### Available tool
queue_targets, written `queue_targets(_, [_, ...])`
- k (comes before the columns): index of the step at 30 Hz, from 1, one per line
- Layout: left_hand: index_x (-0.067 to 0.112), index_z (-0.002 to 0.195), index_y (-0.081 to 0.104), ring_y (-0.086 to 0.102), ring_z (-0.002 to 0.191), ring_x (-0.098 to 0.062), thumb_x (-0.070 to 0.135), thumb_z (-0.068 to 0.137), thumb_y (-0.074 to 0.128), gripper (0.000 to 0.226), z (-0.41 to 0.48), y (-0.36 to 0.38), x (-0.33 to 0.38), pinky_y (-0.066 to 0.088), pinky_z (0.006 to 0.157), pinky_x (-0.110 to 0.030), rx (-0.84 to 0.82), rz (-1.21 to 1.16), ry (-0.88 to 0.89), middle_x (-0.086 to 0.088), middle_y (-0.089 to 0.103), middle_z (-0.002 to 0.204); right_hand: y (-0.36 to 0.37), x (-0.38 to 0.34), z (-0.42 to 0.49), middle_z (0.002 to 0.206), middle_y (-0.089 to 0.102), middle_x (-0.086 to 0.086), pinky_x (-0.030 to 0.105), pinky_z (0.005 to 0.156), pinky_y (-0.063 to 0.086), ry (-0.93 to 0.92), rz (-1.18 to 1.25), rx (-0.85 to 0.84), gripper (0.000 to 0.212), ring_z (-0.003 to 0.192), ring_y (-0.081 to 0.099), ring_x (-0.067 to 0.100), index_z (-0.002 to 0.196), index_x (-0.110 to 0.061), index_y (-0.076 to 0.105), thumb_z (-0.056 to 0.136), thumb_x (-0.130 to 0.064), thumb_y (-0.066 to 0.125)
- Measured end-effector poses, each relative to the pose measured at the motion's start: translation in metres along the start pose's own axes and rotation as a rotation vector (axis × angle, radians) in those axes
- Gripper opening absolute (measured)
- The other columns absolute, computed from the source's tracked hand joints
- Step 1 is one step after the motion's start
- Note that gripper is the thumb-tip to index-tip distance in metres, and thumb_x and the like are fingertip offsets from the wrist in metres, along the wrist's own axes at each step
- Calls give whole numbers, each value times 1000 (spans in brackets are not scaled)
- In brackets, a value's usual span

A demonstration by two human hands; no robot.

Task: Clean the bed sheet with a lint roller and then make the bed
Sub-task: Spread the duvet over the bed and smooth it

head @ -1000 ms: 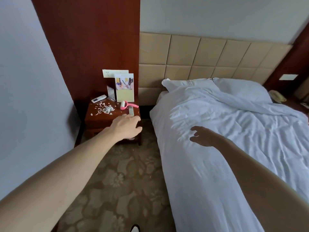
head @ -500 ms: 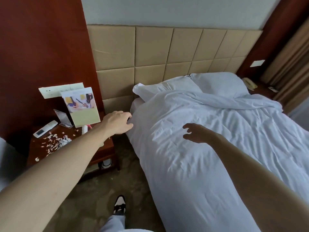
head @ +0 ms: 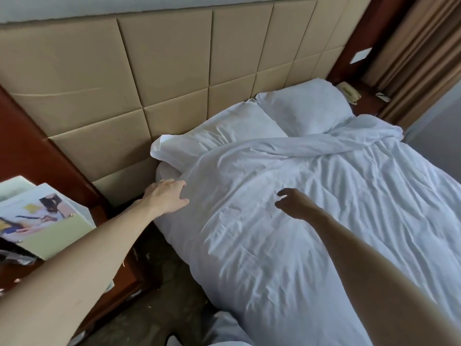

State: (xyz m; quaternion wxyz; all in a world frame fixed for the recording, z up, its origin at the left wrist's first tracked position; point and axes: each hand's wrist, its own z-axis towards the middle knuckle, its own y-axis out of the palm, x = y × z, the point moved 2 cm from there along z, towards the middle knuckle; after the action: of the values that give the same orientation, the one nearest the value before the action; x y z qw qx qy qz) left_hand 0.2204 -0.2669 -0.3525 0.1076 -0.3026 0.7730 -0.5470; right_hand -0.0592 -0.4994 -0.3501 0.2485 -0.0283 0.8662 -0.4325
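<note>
Head view: nearest the camera, a pale trouser leg (head: 224, 330) and the tip of a shoe (head: 172, 342) stand on the dark patterned carpet (head: 154, 308) beside the bed. Both bare forearms reach forward from the lower corners. On the left, the red-brown wooden worktop (head: 119, 283) of a bedside cabinet carries a standing picture card (head: 47, 221), partly hidden behind the left forearm.

Further in, the left hand (head: 167, 196) lies at the near edge of the white duvet (head: 311, 245), fingers apart and fairly straight, fingertips touching the cloth just beside the mattress corner; it grasps nothing. The right hand (head: 296, 206) hovers over the middle of the duvet, fingers loosely curled and apart, holding nothing; whether it touches the cloth cannot be told. The duvet is crumpled and covers most of the bed, its top edge bunched in a roll across the width. The bed sheet (head: 166, 171) shows only as a small white corner of mattress beyond the left hand, under the duvet.

Beyond that, two white pillows lie at the head: the nearer pillow (head: 224, 136) partly under the duvet, the farther pillow (head: 304, 108) touching it. Behind them rises the tan padded headboard (head: 149, 71). At the far right a telephone (head: 350, 92) sits on another cabinet, near brown curtains (head: 411, 58).
</note>
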Motion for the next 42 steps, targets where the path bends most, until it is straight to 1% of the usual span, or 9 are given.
queue_targets(4, [20,149,42,52,128,-27,53,97,56,62,88,9,12,48,90,-40,-48,-18,-33,-3,54,138,-6,-10,93,108,72,0,28,81,49,21,140,-5,44,96,66,20,136,-18,55,92,-21,62])
queue_targets(10, [15,134,47,54,125,-31,62,88,64,68,212,30,21,51,94,-46,-38,-115,-96,-9,55,134,-26,-29,223,146,52,4,37,94,47,-121,-105,90,62,124,56,28,152,-22,35,93,-16,55])
queue_targets(17, [20,141,35,44,132,-34,88,62,62,108,289,85,-5,48,98,-48,-118,-256,-234,-8,47,139,-24,-39,333,163,17,9,36,65,40,-186,-277,105,91,85,63,42,159,-25,9,85,0,55])
queue_targets(21, [14,120,52,47,122,-33,59,75,81,70,305,94,-6,46,91,-43,-40,-328,-273,-8,50,122,-18,-30,361,148,34,7,37,59,38,-222,-415,84,73,74,60,38,146,-20,31,82,5,54])
queue_targets(25, [22,94,55,57,88,-24,49,87,74,33,312,84,-7,43,69,-38,-24,-310,-313,-1,60,100,-18,-16,375,120,55,7,37,60,36,-266,-480,148,49,81,66,38,135,-17,46,90,2,47])
queue_targets(29, [18,80,50,58,56,-28,29,84,81,33,298,85,-1,35,55,-33,111,-92,24,7,53,58,-21,3,371,93,58,5,34,53,35,-292,-431,252,24,69,61,37,102,-13,56,85,2,50])
queue_targets(34, [24,94,52,59,60,-21,27,84,76,25,275,85,13,40,48,-29,-34,92,298,13,49,68,-6,51,324,90,55,6,32,48,30,-250,-349,361,29,58,55,34,97,-11,56,75,7,58])
queue_targets(37, [26,92,58,59,64,-14,34,85,66,13,248,89,39,27,48,-26,-130,165,484,16,42,73,9,87,279,97,52,3,34,54,34,-101,-328,246,29,73,60,34,97,-14,51,79,8,51])
queue_targets(42, [28,107,58,64,97,-17,25,95,44,19,185,144,87,41,71,-30,-481,152,455,9,63,100,25,122,234,129,56,-1,33,90,48,94,-471,-245,43,119,59,24,132,-22,54,91,-11,51])
